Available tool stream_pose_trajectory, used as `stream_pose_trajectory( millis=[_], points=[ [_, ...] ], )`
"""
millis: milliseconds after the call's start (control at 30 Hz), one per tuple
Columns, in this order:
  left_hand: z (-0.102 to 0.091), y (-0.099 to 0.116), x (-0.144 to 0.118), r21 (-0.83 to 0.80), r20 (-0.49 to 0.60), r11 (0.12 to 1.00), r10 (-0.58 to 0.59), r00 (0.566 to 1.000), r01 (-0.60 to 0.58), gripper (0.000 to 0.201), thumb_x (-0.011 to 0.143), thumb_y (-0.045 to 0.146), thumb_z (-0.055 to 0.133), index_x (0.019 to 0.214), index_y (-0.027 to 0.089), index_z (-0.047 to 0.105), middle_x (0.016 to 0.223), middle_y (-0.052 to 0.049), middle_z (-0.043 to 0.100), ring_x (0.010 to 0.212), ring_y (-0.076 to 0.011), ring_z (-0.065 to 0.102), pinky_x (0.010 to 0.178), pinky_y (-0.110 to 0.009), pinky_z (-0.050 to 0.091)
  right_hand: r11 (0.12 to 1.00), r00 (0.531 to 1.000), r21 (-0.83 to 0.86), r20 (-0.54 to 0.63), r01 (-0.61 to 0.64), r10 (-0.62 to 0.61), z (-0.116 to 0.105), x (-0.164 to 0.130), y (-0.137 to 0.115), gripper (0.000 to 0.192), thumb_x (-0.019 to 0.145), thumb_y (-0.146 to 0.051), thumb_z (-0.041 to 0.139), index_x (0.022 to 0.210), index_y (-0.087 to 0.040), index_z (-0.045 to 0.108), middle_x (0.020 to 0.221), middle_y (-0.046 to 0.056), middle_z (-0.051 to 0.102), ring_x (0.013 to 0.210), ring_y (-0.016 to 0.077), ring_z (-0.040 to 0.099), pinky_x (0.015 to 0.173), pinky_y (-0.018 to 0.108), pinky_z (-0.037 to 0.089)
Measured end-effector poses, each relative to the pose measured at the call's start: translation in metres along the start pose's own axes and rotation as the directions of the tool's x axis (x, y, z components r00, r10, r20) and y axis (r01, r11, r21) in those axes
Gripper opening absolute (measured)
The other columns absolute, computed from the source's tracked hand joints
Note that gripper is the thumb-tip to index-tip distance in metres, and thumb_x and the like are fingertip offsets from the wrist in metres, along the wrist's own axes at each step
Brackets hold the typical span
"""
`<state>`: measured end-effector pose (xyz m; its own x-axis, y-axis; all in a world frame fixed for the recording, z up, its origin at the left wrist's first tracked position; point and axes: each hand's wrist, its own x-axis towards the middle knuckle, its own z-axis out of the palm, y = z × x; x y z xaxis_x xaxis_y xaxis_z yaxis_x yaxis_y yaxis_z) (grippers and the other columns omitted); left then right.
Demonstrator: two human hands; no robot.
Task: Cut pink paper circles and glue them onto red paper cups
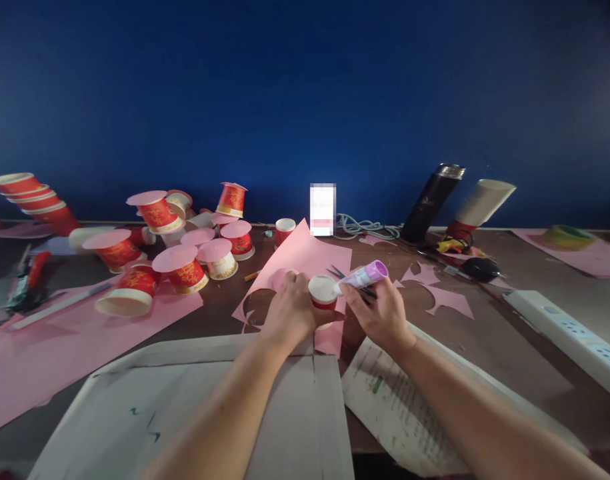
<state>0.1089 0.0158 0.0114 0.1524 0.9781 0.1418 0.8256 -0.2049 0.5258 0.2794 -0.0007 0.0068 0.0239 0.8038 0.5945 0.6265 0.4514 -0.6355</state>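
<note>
- While the paper cup (323, 295) is clasped by the left hand (291, 310), the glue stick (363, 275) is held at its top by the right hand (385, 312).
- Likely light and crushable, its wall is best gripped softly.

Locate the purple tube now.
In the head view, right of centre: the purple tube is in the right hand, its tip by the cup in the left hand.

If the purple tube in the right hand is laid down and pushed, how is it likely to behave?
The purple tube would probably roll, as its body looks round. It is likely stiff, for it looks straight in the right hand. It may be light, being slim and held one-handed.
</note>
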Motion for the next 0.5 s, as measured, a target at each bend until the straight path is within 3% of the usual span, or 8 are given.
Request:
stream_pose_trajectory(
  millis=[100, 267, 367, 500],
  points=[
    [-0.006, -0.004, 0.003, -0.138, 0.068, 0.990, 0.019, 0.998, -0.009, 0.054, 0.058, 0.054, 0.075, 0.094, 0.019, 0.055, 0.102, -0.007, 0.056, 0.088, -0.0230, 0.058, 0.069, -0.030, 0.045, 1.000, 1.000, 0.004, 0.005, 0.006, -0.006, -0.001, 0.002, 0.001, 0.018, 0.084, -0.039, 0.062, 0.088, -0.021, 0.059, 0.085, 0.007, 0.066, 0.077, 0.0213, 0.062, 0.073, 0.036, 0.049],
    [-0.017, -0.012, 0.012, -0.374, 0.228, 0.923, 0.187, 0.956, -0.091, 0.040, 0.062, 0.046, 0.073, 0.090, 0.019, 0.063, 0.091, -0.003, 0.060, 0.086, -0.0211, 0.057, 0.068, -0.027, 0.045, 0.999, 0.998, -0.017, -0.044, 0.043, -0.044, 0.000, 0.003, 0.002, 0.019, 0.083, -0.039, 0.063, 0.084, -0.021, 0.058, 0.078, 0.004, 0.064, 0.070, 0.0186, 0.061, 0.067, 0.032, 0.049],
    [-0.015, -0.014, 0.013, -0.345, 0.236, 0.936, 0.152, 0.960, -0.063, 0.047, 0.059, 0.051, 0.074, 0.092, 0.019, 0.062, 0.096, -0.004, 0.059, 0.086, -0.0215, 0.057, 0.070, -0.029, 0.045, 0.999, 0.996, -0.026, -0.083, 0.030, -0.032, 0.001, 0.004, 0.006, 0.021, 0.083, -0.040, 0.064, 0.087, -0.020, 0.059, 0.080, 0.005, 0.065, 0.072, 0.0195, 0.062, 0.070, 0.033, 0.049],
    [-0.006, -0.013, 0.011, -0.169, 0.113, 0.986, 0.021, 0.993, -0.001, 0.063, 0.051, 0.058, 0.078, 0.094, 0.019, 0.056, 0.107, -0.008, 0.053, 0.098, -0.0261, 0.055, 0.075, -0.031, 0.045, 0.996, 0.992, 0.090, -0.122, -0.018, 0.029, 0.000, 0.004, 0.011, 0.019, 0.085, -0.037, 0.063, 0.092, -0.020, 0.060, 0.087, 0.006, 0.068, 0.079, 0.0207, 0.065, 0.075, 0.035, 0.050]
  ],
)
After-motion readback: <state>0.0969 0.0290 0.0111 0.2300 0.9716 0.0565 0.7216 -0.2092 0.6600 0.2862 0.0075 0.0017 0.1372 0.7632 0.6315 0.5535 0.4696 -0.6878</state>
